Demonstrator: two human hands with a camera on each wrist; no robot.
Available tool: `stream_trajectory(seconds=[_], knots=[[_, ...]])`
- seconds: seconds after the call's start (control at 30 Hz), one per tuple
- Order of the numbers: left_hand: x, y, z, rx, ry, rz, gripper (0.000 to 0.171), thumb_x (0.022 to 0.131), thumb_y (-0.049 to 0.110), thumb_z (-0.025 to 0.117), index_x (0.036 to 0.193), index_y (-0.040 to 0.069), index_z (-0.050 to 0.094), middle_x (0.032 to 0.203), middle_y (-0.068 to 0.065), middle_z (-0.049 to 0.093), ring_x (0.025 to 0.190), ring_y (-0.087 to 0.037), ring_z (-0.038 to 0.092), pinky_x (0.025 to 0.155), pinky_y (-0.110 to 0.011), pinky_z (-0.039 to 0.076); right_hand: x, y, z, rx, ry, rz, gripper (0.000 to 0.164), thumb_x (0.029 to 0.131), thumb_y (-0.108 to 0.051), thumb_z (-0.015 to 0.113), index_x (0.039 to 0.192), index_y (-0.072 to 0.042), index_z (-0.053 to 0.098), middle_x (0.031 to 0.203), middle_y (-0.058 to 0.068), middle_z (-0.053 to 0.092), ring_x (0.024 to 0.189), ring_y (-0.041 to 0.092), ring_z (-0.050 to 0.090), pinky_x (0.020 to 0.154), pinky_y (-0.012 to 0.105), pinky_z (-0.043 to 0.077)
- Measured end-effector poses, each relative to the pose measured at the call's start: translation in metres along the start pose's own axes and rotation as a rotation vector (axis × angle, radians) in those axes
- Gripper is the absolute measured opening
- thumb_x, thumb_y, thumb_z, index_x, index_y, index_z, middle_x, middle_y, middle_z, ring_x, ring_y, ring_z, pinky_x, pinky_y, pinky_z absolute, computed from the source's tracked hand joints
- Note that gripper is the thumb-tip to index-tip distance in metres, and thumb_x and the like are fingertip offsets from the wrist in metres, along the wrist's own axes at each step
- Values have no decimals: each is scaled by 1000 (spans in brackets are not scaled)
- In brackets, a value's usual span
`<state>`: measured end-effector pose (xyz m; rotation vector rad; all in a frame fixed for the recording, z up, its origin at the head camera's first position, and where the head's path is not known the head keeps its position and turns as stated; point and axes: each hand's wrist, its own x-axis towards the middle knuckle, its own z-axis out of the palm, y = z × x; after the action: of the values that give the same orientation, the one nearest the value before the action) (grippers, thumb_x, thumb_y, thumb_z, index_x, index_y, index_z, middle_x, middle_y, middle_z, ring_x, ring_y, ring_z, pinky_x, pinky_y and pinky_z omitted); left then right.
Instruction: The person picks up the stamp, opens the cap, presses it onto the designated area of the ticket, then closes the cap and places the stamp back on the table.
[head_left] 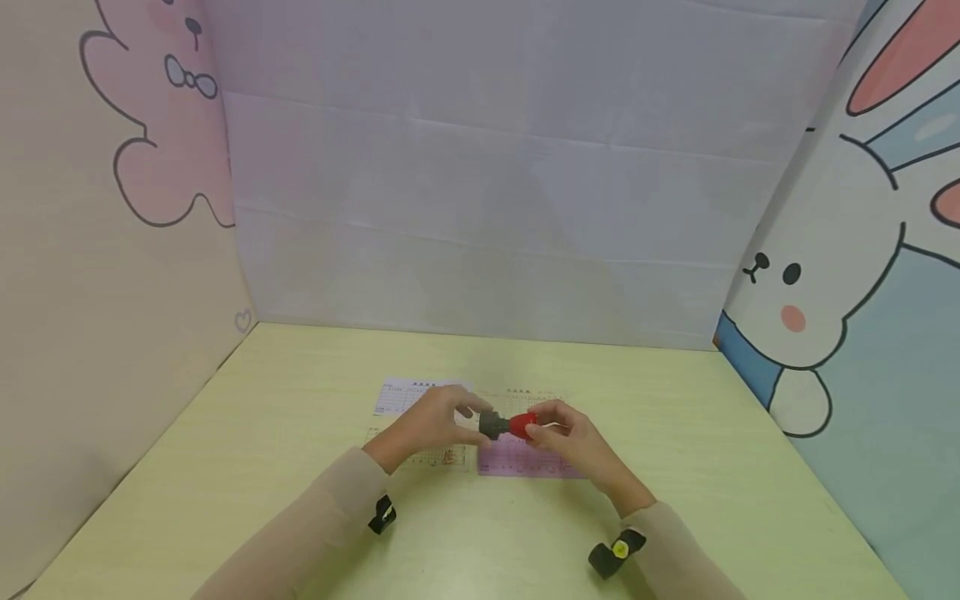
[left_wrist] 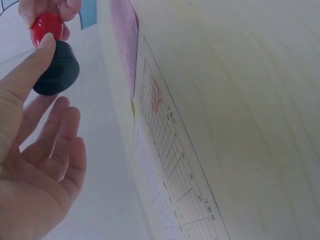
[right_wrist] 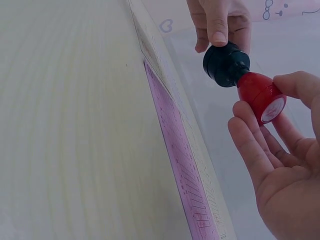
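Note:
A hand stamp with a red handle (head_left: 521, 426) and a dark round base (head_left: 492, 424) is held level above the paper forms, between both hands. My left hand (head_left: 438, 419) pinches the dark base between thumb and fingers; in the left wrist view its thumb lies over the base and the other fingers spread loosely. The right hand (head_left: 567, 437) grips the red handle by its end with thumb and fingertips. A pale round label (right_wrist: 273, 110) shows on the handle's end in the right wrist view. The base's underside is hidden.
Printed forms lie together under the hands: a purple sheet (head_left: 528, 461), a white sheet (head_left: 396, 397) and a yellowish sheet (head_left: 427, 458) with a red mark. The pale table (head_left: 300, 383) meets a white back wall (head_left: 480, 208) and side walls with cartoon animals.

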<state>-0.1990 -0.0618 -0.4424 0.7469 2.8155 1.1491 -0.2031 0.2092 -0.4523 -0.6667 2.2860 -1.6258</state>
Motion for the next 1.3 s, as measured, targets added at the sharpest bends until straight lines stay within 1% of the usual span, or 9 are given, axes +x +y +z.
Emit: stream_trajectory(seconds=[0.07,0.17,0.3,0.47,0.63,0.83,1.0,1.13,1.3], knots=[[-1,-2,0,-10,5,12,52,79,39,85,124,16,72,118,3,70,104,-18,66,87,-38,55,1,1,0,9,-10,-6,37,100,-25,65,130,-4,56,120,16,63,106,40,65,96,47,52],[-2,-4,0,-29,9,31,54,81,40,84,127,15,71,120,2,71,103,-16,67,87,-39,56,2,2,-1,24,-14,-1,38,101,-25,64,131,-3,57,122,17,63,106,41,65,95,44,53],[-4,-6,1,-85,21,50,55,82,39,82,129,14,70,119,1,71,98,-11,69,83,-33,57,3,4,-1,47,-15,15,41,101,-29,62,134,-4,56,125,15,63,108,40,65,94,40,54],[-6,-4,0,-176,43,84,54,84,36,81,130,11,69,120,-2,71,94,-10,71,80,-28,57,4,6,-1,67,-23,26,42,102,-32,60,136,-7,55,123,13,65,111,38,64,97,40,52],[-6,-3,-1,-207,58,100,54,84,34,81,131,12,67,121,1,70,96,-7,70,82,-27,56,6,7,-1,110,-36,9,43,103,-31,58,137,-6,54,126,14,64,113,40,62,97,37,52],[-5,-3,-1,-211,47,64,58,85,40,80,134,14,65,126,3,68,97,-6,69,83,-26,56,8,6,0,132,-10,4,42,103,-31,59,136,-5,55,128,16,63,114,42,61,94,33,54],[-6,0,-2,-211,34,41,64,85,42,80,140,17,60,132,3,64,104,-15,69,88,-32,56,6,2,-1,101,41,31,45,101,-36,61,135,-7,54,126,15,63,108,33,64,92,31,55],[-8,2,-4,-196,18,55,67,87,39,79,146,17,54,138,0,61,110,-20,68,91,-34,55,3,-2,-4,88,59,26,45,101,-35,61,135,-6,54,125,15,63,105,28,65,91,31,55],[-10,1,-7,-163,23,89,70,87,39,80,148,19,51,141,-3,58,112,-16,65,95,-38,53,0,-3,-12,66,80,-1,41,102,-30,61,134,-5,55,124,16,63,104,33,65,89,31,55]])
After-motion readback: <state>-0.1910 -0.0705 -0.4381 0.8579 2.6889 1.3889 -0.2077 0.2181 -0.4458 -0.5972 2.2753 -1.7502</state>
